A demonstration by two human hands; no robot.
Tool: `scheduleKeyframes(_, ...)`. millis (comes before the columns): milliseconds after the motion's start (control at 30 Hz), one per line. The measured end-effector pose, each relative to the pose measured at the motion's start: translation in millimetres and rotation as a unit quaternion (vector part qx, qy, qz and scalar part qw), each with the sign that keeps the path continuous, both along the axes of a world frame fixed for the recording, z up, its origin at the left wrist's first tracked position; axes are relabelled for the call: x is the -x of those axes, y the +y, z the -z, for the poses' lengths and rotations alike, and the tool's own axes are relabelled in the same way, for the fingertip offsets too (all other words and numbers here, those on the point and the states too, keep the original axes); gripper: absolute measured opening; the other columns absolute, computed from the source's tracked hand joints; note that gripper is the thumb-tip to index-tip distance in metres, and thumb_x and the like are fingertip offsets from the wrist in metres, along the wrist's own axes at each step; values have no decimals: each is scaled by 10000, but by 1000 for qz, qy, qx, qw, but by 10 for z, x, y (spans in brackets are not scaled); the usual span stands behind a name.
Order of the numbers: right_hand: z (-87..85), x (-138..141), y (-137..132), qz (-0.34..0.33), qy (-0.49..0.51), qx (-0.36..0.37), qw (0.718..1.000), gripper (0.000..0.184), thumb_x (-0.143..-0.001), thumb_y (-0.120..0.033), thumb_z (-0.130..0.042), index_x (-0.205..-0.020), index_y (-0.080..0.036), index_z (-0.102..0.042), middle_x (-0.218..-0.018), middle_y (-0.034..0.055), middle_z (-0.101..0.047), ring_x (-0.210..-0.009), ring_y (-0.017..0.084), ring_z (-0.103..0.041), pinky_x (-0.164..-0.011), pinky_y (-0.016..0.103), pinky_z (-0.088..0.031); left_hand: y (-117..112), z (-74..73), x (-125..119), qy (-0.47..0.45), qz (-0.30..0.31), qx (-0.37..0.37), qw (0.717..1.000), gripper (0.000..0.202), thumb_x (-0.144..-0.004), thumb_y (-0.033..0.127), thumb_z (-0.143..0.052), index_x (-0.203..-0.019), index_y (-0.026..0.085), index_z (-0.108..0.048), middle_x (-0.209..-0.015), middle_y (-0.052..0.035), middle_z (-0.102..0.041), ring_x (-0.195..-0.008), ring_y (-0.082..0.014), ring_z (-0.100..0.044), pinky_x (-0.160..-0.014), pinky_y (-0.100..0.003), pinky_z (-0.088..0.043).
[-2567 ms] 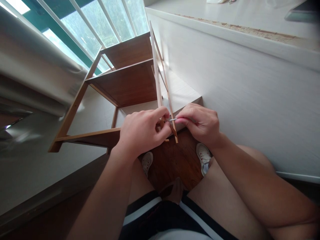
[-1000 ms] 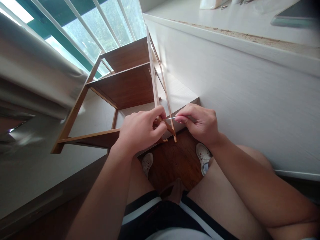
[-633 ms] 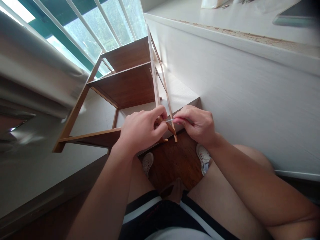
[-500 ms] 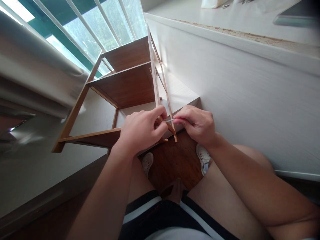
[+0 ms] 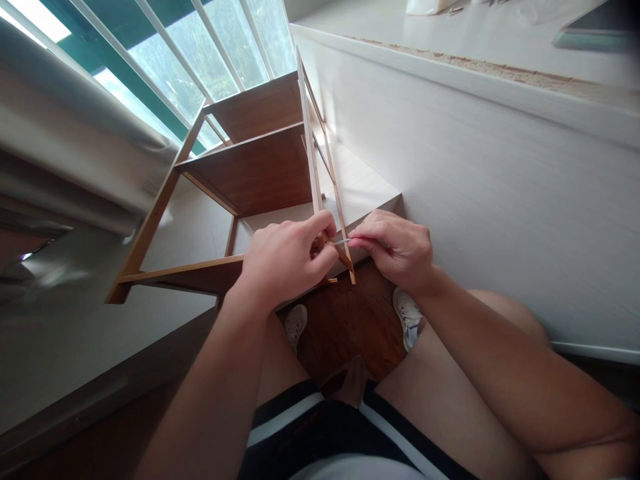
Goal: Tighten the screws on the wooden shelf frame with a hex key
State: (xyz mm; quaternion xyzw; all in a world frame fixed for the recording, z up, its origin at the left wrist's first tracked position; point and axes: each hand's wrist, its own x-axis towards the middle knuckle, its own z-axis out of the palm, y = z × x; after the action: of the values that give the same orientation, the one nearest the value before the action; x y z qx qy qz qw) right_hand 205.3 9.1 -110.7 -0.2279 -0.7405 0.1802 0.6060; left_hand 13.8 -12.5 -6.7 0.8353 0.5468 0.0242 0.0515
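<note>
My left hand [image 5: 290, 257] grips the wooden rack [image 5: 255, 170]; toward 3 o'clock, my right hand [image 5: 397, 250] pinches a thin rod [image 5: 342, 241]; tilting could make it slip.

This seems to be a home: a curtain [image 5: 75, 113] hangs beside a barred window [image 5: 205, 60]. The floor [image 5: 345, 320] is wood.

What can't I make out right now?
Head view:
Thin metal rod: rear end hidden inside right hand; tip contact too small.
Wooden rack: near corner partly covered by left hand.
Dark flat object: cut off by right edge.
Metal piece on counter: too small to identify.
</note>
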Motion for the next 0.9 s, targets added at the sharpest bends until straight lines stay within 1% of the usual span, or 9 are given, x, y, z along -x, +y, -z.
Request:
scheduleKeyframes(133, 10, 21, -2, 13, 3, 1, 1000, 42, -891, -221, -711, -925, -202, -726, -758, 32, -678, -686, 157, -605, -698, 309, -522, -8, -4, -8, 8, 1, -5, 1000, 231, -905, 429, -432, -990, 315, -614, -710, 23, -662, -699, -223, -627, -619, -320, -317)
scheduleKeyframes(267, 11, 28, 7, 13, 7, -7, 1000, 42, -886, -226, -716, -919, -201, -725, -756, 33, -679, -684, 157, -603, -693, 311, -523, -9, -17, -11, 15, 1, -3, 1000, 271, -917, 440, -419, -996, 315, -646, -731, 8, -687, -724, -236, -640, -630, -324, -330)
scheduleKeyframes(500, -2, 26, 19, 16, 6, -10, 1000, 43, -884, -225, -718, -919, -202, -725, -761, 36, -683, -694, 164, -614, -690, 314, -525, -9, -31, -7, 8, 20, 18, 1000, 304, -925, 393, -426, -950, 341, -724, -864, 11, -757, -838, -243, -669, -654, -326, -339)
scheduleKeyframes(767, -18, 19, 46, 11, 1, -9, 1000, 25, -885, -203, -713, -909, -199, -719, -757, 31, -675, -689, 156, -608, -678, 304, -510, -13, -20, -4, 12, 27, 16, 999, 303, -930, 382, -416, -909, 329, -714, -848, 18, -746, -822, -229, -667, -642, -326, -331)
scheduleKeyframes(900, -20, -13, 84, 7, -27, -25, 999, 44, -899, -243, -704, -925, -211, -719, -766, 28, -678, -705, 160, -608, -682, 308, -514, -13, -19, 2, 9, 28, 13, 999, 298, -927, 384, -421, -934, 341, -715, -873, 21, -751, -831, -234, -665, -648, -331, -330)
